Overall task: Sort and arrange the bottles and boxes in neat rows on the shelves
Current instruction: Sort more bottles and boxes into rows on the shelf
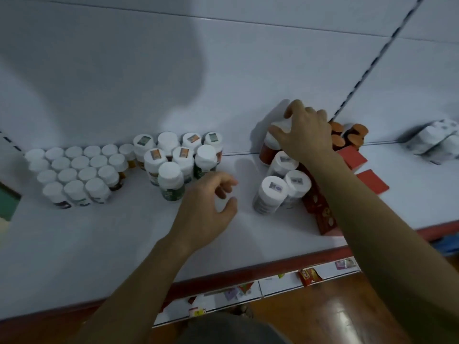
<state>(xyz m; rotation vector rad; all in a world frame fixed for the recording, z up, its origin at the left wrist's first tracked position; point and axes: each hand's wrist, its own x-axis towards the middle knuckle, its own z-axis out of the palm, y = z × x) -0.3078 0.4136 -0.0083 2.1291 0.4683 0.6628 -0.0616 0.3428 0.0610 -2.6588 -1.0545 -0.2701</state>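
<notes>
On the white shelf (124, 234), my right hand (305, 135) grips the white cap of a red-labelled bottle (269, 147) at the back of the right-hand cluster. In front of it stand three white-capped bottles (273, 192). My left hand (211, 204) hovers over bare shelf with fingers loosely curled, holding nothing, beside a green-labelled bottle (171, 182). That bottle fronts a group of taller white-capped bottles (178, 150). Several small white-capped bottles (77, 170) stand in rows at the left. Red boxes (320, 209) lie under my right forearm.
Orange-capped bottles (347, 134) stand at the back right by a slotted upright (367, 63). Two flat red boxes (372, 183) lie to the right. White packs (432, 141) sit at the far right. The shelf's red front edge (248, 271) carries price tags; below is wooden floor.
</notes>
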